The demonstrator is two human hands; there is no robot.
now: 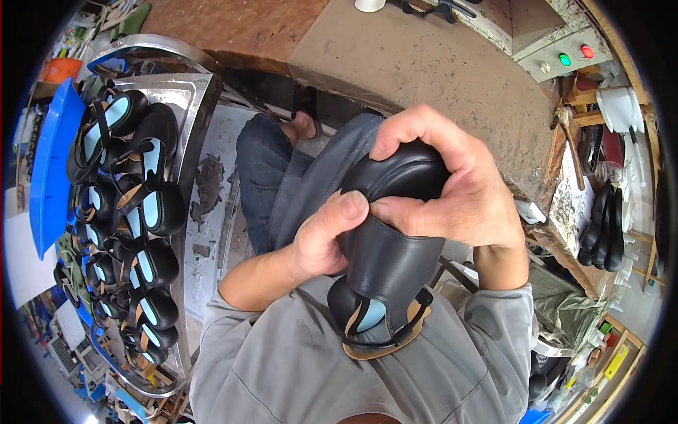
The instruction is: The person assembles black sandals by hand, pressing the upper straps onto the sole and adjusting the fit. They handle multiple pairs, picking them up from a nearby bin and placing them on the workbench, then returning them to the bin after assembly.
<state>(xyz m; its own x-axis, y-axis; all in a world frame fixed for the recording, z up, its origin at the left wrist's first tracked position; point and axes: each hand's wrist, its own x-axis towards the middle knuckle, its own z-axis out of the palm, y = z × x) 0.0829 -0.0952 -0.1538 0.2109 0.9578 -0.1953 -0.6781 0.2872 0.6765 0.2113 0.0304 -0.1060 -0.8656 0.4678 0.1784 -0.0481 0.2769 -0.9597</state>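
A black leather sandal (395,263) is held in front of my chest, toe end away from me. Its heel end, with a thin strap, a tan sole edge and a light blue patch inside, points toward my grey shirt. My right hand (470,187) curls over the rounded black toe, fingers on the far side and thumb pressed into the crease across it. From the left side, my left hand (321,237) grips the sandal, its thumb meeting the right thumb at that crease. The left fingers are hidden beneath the sandal.
On my left, a metal rack (194,120) carries several black sandals (159,208) with light blue patches, beside a blue plastic bin (53,173). Ahead stands a brown workbench (409,67) with a button panel (565,56). A hammer (571,141) and dark shoe-shaped forms (604,230) are at right.
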